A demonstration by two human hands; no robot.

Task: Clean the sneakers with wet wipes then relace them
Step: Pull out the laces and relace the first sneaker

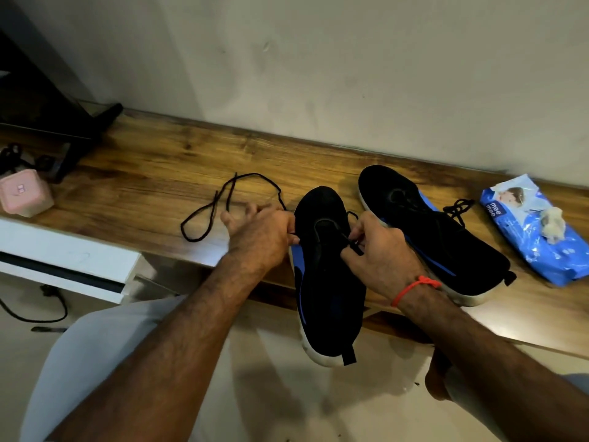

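Two sneakers [325, 275] on bench [153, 173], left hand [261, 234] and right hand [382, 250] pinching lace [223, 199], wipes pack [535, 231] holding crumpled wipe [553, 229]

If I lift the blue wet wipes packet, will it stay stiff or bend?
The blue soft plastic wet wipes packet looks crinkled, so it would probably sag. Its glossy film may be slippery. The crumpled used wipe resting on top would likely fall off.
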